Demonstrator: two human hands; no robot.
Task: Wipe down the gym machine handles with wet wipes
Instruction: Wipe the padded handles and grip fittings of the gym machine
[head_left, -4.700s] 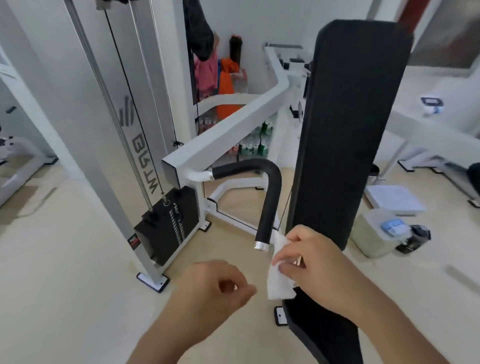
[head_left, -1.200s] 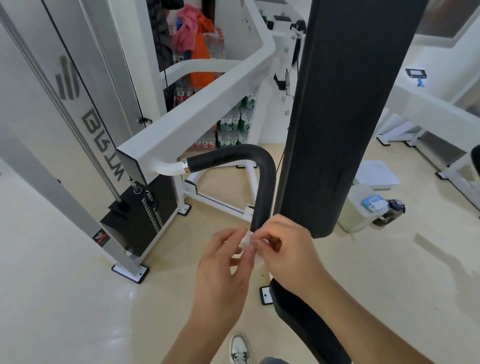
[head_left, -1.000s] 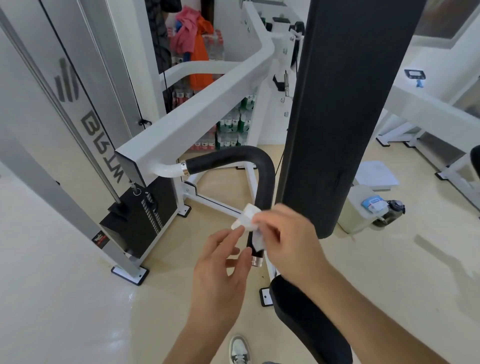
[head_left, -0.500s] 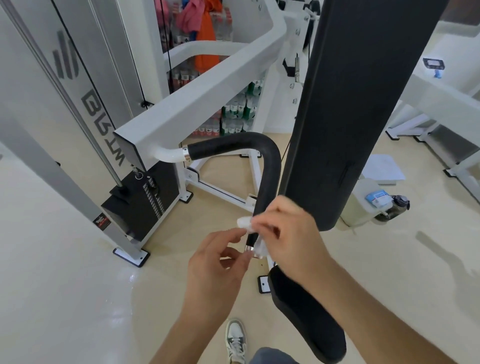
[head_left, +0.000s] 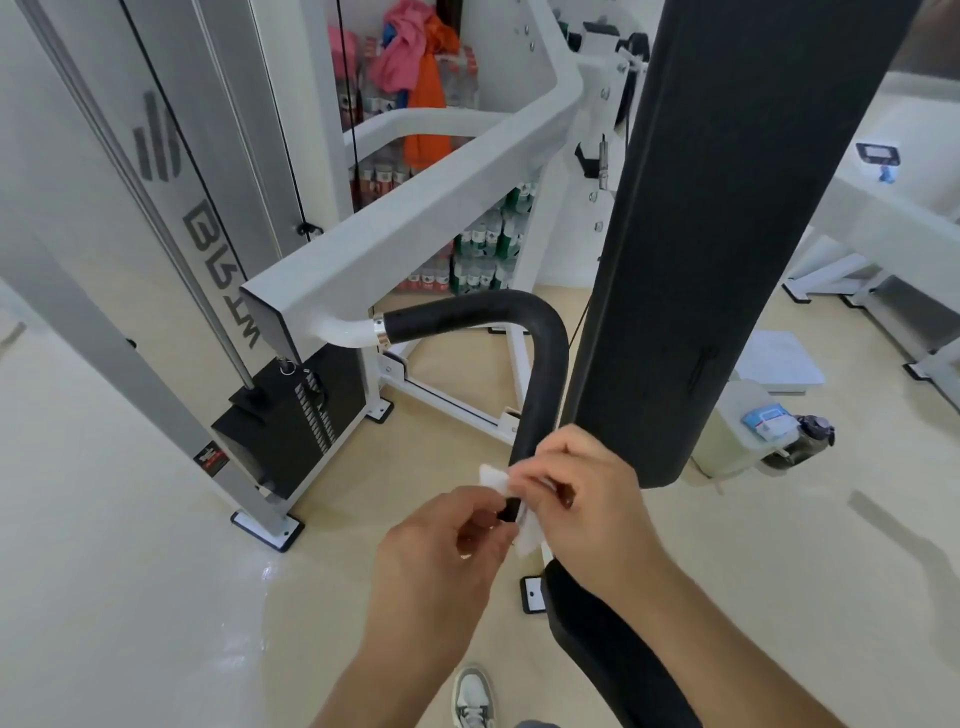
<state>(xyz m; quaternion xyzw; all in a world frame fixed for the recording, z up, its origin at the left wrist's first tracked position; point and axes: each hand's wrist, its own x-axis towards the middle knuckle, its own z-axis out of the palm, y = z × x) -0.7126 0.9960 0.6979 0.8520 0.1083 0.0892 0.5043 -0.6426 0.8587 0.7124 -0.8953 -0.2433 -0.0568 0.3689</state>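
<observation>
A black foam handle (head_left: 540, 364) bends out of the white machine arm (head_left: 415, 228) and runs down toward me. A white wet wipe (head_left: 524, 530) is wrapped around its lower end. My right hand (head_left: 582, 499) pinches the wipe against the handle from the right. My left hand (head_left: 447, 551) sits just left of the handle's tip with its fingers curled at the wipe's edge. The handle's metal end cap is hidden behind the wipe and fingers.
A tall black back pad (head_left: 727, 234) stands right of the handle, with the black seat (head_left: 613, 654) below my right arm. The weight stack (head_left: 296, 415) and grey frame posts are at left. A plastic tub (head_left: 737, 441) and a wipes packet (head_left: 769, 421) sit on the floor at right.
Both hands came together at the handle's lower end, and the wipe was worked around it. In the last half second the hands and wipe have barely shifted.
</observation>
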